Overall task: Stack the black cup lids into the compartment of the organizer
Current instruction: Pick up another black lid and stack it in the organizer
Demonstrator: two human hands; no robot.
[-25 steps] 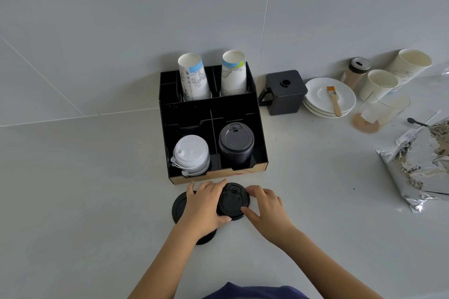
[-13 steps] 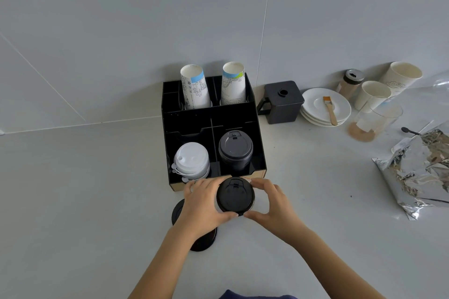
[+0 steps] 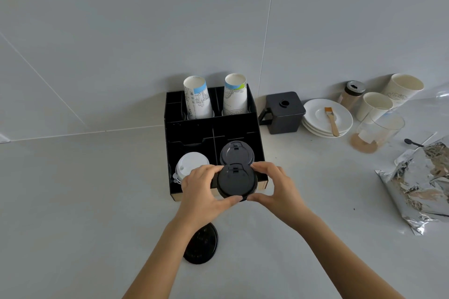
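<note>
Both hands clamp 1 round black plastic cup lid (image 3: 237, 182) by its rim, the left hand (image 3: 202, 192) on its left side and the right hand (image 3: 277, 188) on its right, holding it flat above the front edge of the black compartmented organizer (image 3: 252, 120). The grey-black stack of lids (image 3: 237, 153) in the front right compartment lies just beyond the held lid, directly away from the person, so the coming move looks like a short push forward and down, with white lids (image 3: 190, 167) filling the left neighbour. A second black lid (image 3: 201, 244) lies on the pale countertop (image 3: 73, 201) under the left forearm, nearer the left hand, with open room around it.
</note>
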